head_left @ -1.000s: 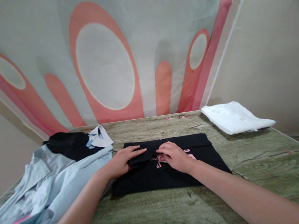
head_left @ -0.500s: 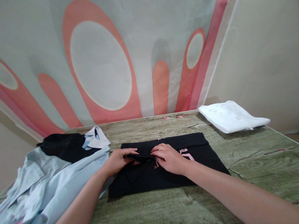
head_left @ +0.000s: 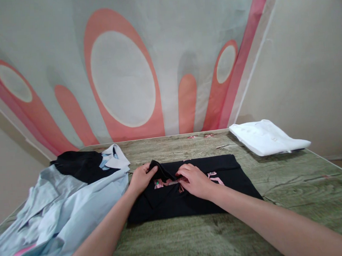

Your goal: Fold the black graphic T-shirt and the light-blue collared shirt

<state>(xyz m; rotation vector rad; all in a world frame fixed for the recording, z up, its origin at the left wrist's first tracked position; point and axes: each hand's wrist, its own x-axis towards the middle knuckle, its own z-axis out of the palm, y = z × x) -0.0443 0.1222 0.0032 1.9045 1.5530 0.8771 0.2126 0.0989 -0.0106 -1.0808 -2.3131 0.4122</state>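
Note:
A black garment [head_left: 230,194] with a pink print lies folded in a flat rectangle on the wooden-patterned table. My left hand [head_left: 141,179] pinches the left part of its far folded strip and holds that corner raised, so pink print shows beneath. Near the middle of the same strip, my right hand [head_left: 194,180] has its fingers closed on the black cloth, pressing it down by the print. What the right fingertips grip is partly hidden under the hand. The garment's right half lies flat.
Light blue and grey clothes [head_left: 74,215] are heaped at the left, with a black cloth [head_left: 80,164] and a white collar [head_left: 116,157] on top. A folded white garment [head_left: 268,137] lies at the table's [head_left: 297,197] far right edge. A printed wall [head_left: 167,66] stands behind.
My left hand has lifted the left end of the black strip and turned it up, uncovering more pink print. My right hand stays at the middle of the strip. The view has shifted slightly.

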